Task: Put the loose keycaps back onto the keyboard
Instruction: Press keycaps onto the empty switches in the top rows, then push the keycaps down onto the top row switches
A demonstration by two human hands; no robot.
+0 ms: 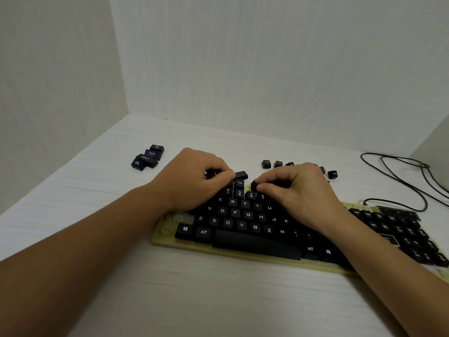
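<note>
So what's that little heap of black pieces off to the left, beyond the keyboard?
The heap is about four loose black keycaps, plastic by the look, with white legends: CAPS LOCK, SHIFT and CTRL are readable. They lean on one another on the white table, apart from the keyboard, touched by nothing else.
</note>
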